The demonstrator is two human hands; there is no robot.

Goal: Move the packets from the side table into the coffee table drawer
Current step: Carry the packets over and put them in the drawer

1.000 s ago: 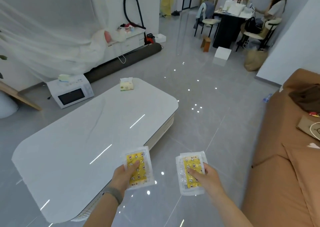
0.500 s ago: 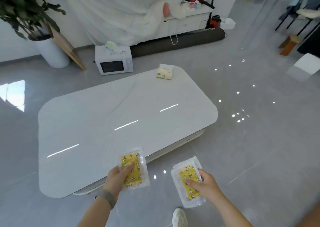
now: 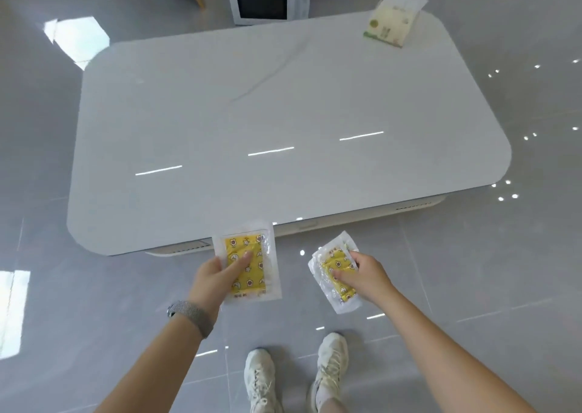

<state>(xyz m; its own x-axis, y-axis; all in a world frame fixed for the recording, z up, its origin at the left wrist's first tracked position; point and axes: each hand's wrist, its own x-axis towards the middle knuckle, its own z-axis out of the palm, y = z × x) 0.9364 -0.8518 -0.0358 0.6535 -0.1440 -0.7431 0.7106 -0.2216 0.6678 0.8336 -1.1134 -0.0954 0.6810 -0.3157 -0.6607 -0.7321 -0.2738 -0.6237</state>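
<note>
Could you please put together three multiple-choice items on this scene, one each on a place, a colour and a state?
1. Where does the tissue pack lie?
A. on the far right corner of the coffee table
B. on the floor by the shoes
C. on top of the microwave

2. What colour is the printed part inside each packet?
A. blue
B. yellow
C. red

3. What is the left hand doing?
A. hanging with nothing in it
B. pressing flat on the table
C. holding the left packet

Answers:
1 A, it sits on the table top near that corner.
2 B, both the left packet and the right packet show yellow.
3 C, its thumb lies across the packet, as the right hand grips the other.
</note>
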